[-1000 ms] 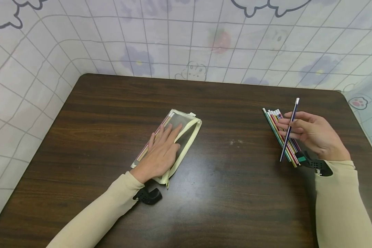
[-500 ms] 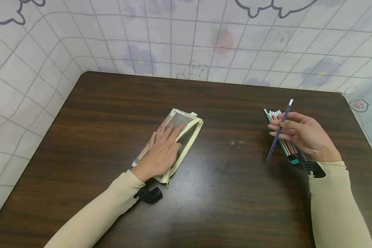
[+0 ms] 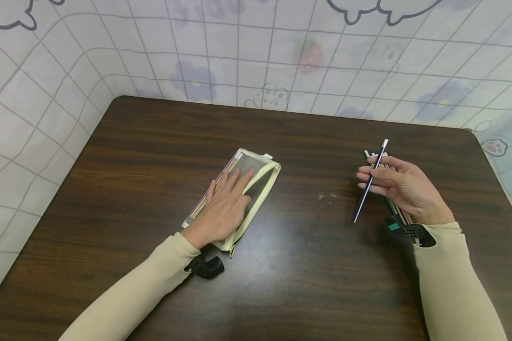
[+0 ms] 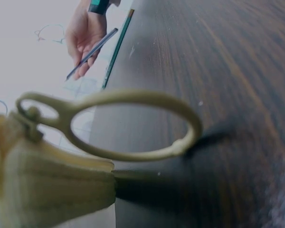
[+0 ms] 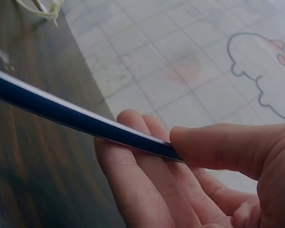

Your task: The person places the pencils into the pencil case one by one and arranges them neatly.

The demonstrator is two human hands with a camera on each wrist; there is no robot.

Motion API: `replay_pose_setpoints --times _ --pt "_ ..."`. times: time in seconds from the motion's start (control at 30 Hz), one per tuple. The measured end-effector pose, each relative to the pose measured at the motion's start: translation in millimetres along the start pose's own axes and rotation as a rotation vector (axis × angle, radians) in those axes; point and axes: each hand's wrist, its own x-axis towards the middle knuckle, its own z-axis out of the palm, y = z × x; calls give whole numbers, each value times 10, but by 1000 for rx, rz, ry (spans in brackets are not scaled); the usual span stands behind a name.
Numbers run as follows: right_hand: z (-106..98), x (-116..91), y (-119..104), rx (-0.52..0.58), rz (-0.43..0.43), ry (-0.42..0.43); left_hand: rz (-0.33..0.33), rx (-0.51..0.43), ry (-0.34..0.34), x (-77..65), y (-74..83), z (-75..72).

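Note:
My left hand lies flat on a mesh pencil pouch with cream edges, fingers straight. Its zipped side gapes, and coloured pencils show through the mesh along the left side. The cream zipper pull looms large in the left wrist view. My right hand pinches a dark blue pencil between thumb and fingers, its white end up and the other end slanting down to the left. In the right wrist view the thumb presses this pencil against the fingers. Behind that hand lies a bunch of coloured pencils, partly hidden.
The dark wooden table has rounded far corners. A white gridded cloth with printed animals and flowers hangs behind it. Black wrist devices sit on both wrists. In the left wrist view a green pencil lies near the far edge.
The right hand has moved left with the blue pencil, away from the bunch and towards the pouch. The left hand has stayed on the pouch.

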Motion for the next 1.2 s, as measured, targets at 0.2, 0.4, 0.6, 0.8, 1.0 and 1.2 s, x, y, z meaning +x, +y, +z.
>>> replay_pose_setpoints --times 0.2,0.4,0.6,0.8,1.0,1.2 --pt "127 47 50 -15 0 73 -1 1 1 -3 5 -2" --pt "233 77 78 -2 1 102 0 2 6 -3 9 -3" --pt "317 109 132 31 3 76 0 -3 8 -4 6 -1" --pt "380 130 187 101 3 -5 5 -2 10 -3 3 0" --pt "475 149 248 63 11 12 0 -9 7 -3 3 -3" --pt "582 183 333 68 3 20 -4 -6 9 -4 9 -4"
